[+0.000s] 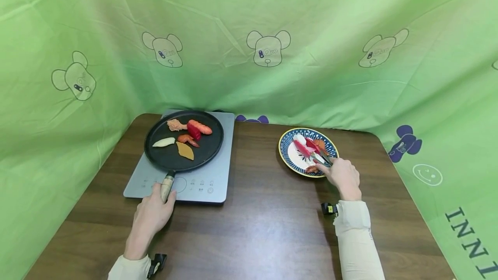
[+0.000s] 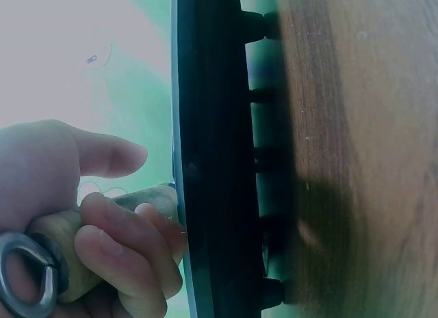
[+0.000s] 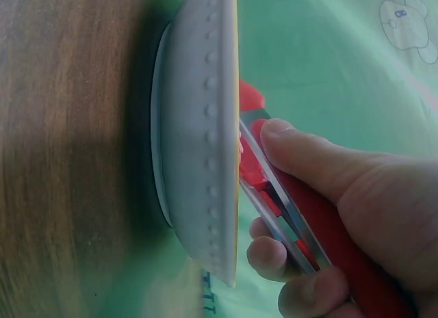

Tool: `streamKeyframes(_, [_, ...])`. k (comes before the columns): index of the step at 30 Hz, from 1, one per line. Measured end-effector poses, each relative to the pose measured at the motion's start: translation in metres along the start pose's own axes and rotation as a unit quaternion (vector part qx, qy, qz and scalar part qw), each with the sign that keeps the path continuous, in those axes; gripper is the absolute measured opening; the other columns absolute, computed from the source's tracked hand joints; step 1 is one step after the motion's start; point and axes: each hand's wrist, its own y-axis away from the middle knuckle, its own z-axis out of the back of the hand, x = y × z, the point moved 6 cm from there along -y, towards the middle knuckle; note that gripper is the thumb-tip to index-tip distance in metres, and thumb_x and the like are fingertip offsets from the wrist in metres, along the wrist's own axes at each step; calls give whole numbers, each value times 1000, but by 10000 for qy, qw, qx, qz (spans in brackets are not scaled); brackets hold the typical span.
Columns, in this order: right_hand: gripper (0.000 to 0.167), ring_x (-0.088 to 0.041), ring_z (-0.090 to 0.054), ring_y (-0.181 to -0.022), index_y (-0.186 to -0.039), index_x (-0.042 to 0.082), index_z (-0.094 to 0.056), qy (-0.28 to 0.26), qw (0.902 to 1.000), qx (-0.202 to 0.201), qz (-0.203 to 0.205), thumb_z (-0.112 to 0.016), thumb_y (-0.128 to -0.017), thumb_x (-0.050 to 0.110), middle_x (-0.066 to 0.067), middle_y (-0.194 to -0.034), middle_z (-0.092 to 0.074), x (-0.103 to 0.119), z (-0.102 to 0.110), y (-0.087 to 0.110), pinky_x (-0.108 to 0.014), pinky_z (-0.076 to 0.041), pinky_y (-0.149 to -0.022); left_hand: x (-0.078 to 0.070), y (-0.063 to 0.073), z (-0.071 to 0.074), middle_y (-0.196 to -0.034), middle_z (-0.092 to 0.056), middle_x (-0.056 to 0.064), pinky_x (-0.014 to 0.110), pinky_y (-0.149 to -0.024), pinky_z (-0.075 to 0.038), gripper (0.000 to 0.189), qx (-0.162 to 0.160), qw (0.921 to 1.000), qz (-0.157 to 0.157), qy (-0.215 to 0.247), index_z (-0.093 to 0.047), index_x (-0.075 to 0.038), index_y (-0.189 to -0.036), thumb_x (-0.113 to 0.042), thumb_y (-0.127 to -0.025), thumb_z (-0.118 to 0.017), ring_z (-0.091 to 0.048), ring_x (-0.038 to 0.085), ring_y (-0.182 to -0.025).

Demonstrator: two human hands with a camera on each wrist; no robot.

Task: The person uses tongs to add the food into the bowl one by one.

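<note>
Fingers of the right hand [image 1: 342, 178] are clamped round red-and-silver tongs [image 3: 321, 229], thumb on one arm, fingertips against the other. Tongs reach over the rim of a round blue-and-white patterned plate with a yellow edge [image 1: 287, 154], right side of the brown wooden table [image 1: 260, 176]. Red tong heads sit low over the plate, beside a rounded white piece [image 1: 299, 138]; cannot tell if anything is pinched between them. Also on the plate: an orange-brown piece [image 1: 320, 144] and a small dark brown one [image 1: 311, 170].

Left hand [image 1: 153, 213]: fingers curled round the pale wooden handle [image 1: 166, 187] of a round, shallow black pan [image 1: 206, 154]; left wrist view shows the thumb lifted off it and a metal ring [image 2: 49, 284] at its end. Pan rests on a flat pale blue-grey cooktop [image 1: 218, 180], left side of table. Six food-like pieces in it, among them a tan leaf-shaped one [image 1: 184, 151] and a pale elongated one [image 1: 164, 142].

Green cloth printed with bear heads [image 1: 311, 85] hangs behind.
</note>
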Motion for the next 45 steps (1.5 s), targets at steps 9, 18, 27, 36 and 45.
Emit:
streamKeyframes(9, [70,-48,-58,-82,-123,1,-60,14,9999,168,8,-60,-84,59,-38,-104,-56,-5,-1,-3,-52,-43,-58,-1,0,1,-70,-48,13,36,-45,-35,56,7,10000,11,-6,-33,2,-125,-45,-95,-43,-47,25,-53])
streamKeyframes(18, [75,-46,-58,-85,-125,3,-60,-123,9994,331,2,-57,-82,64,-36,-108,-56,-12,-3,-2,-48,-42,-55,-1,1,1,-70,-48,13,36,-45,-35,56,7,10000,6,2,-33,2,-125,-44,-95,-43,-47,25,-53])
streamKeyframes(27, [72,-49,-57,-91,-124,3,-60,-231,9990,326,203,-57,-84,62,-36,-110,-56,-12,-2,0,-54,-43,-64,-2,1,1,-68,-47,13,36,-44,-34,55,-28,10000,-60,26,-34,3,-123,-44,-95,-44,-46,25,-52])
streamKeyframes(36, [76,-52,-54,-98,-126,-1,-57,-510,9979,262,291,-54,-85,63,-36,-114,-54,-17,4,2,-58,-42,-75,-1,1,1,-70,-48,14,37,-45,-35,56,-26,10000,-38,-21,-34,3,-123,-45,-95,-44,-47,26,-53])
streamKeyframes(45, [82,-51,-50,-108,-128,-7,-53,-925,9952,230,217,-52,-86,63,-37,-121,-50,-12,14,5,-59,-38,-87,-2,2,1,-69,-47,13,36,-45,-34,54,-31,10000,-51,-4,-34,2,-122,-44,-95,-44,-46,25,-53])
